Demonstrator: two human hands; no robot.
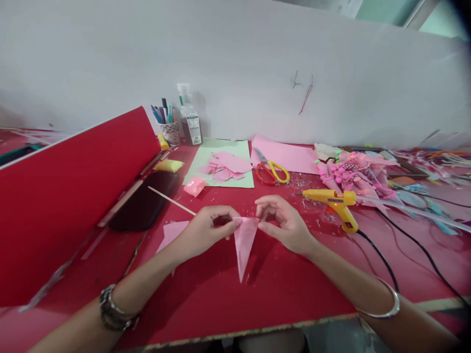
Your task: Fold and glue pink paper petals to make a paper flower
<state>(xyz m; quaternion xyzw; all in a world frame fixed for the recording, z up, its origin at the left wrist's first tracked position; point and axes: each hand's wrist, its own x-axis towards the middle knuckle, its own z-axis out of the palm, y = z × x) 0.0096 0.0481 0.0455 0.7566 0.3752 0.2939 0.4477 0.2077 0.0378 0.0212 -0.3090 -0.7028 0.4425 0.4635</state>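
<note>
**Both hands pinch a pink paper cone above the red desk**

Right now the left hand [208, 228] and the right hand [283, 223] each pinch the wide top edge of a pale pink folded paper cone [244, 245], fingertips closed on it from either side. The cone hangs point-down just above the middle of the red desk [287, 289], nearer its front edge. Its paper looks thin and soft, creased along one long side, tapering to a sharp tip.

A likely slip: the grip sits only at the top corners, so a tug from either hand could open the fold or tear the thin edge.

Beside the left hand lie a flat pink paper sheet [171, 233] and a thin wooden stick [171, 200]. Near the right hand rests a yellow hot glue gun [333, 201], its black cord [379, 255] running toward the front right corner; a sleeve or wrist catching it could drag the nozzle toward the paper. Toward the back edge sit red-and-yellow-handled scissors [271, 171] and pink paper scraps on a green sheet [221, 166].
</note>
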